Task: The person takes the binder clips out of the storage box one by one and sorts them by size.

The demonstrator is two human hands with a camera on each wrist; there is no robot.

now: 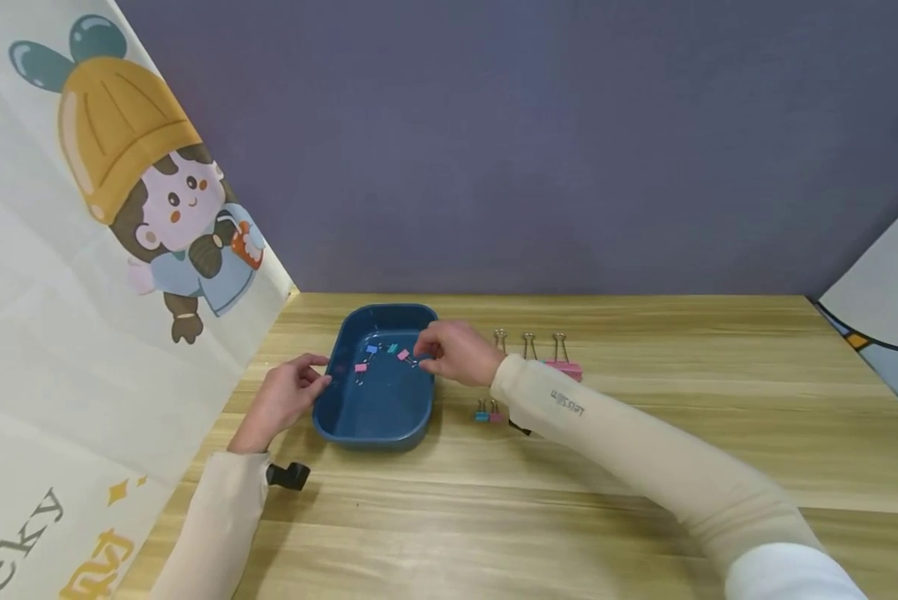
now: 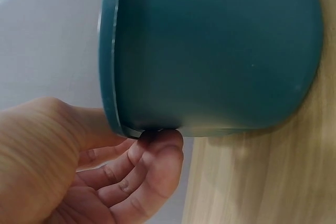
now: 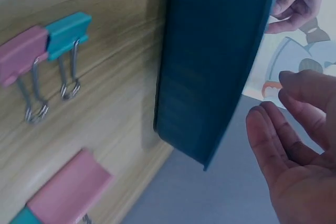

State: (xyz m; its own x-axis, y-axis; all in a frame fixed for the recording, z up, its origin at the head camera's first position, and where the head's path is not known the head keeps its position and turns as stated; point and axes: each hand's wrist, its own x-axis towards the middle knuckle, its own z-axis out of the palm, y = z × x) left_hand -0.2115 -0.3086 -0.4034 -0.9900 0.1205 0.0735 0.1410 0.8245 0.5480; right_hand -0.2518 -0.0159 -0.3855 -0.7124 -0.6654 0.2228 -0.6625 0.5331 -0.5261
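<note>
A deep blue plastic bin [image 1: 374, 408] stands on the wooden table, with several small binder clips in it. Among them are a blue clip [image 1: 371, 350], a teal clip [image 1: 392, 349] and a pink clip [image 1: 361, 367]. My left hand [image 1: 287, 395] pinches the bin's left rim between thumb and fingers. Over the right rim hovers my right hand [image 1: 460, 352], close to another pink clip [image 1: 404, 356] in the bin. In the right wrist view, the right thumb and fingers [image 3: 259, 129] are apart with nothing between them.
Right of the bin, a small teal binder clip [image 1: 482, 415] and a small pink one [image 1: 496, 415] stand side by side. Behind my right forearm are larger clips, one of them pink [image 1: 569, 370], partly hidden. A dark panel [image 1: 539, 150] rises along the table's back edge.
</note>
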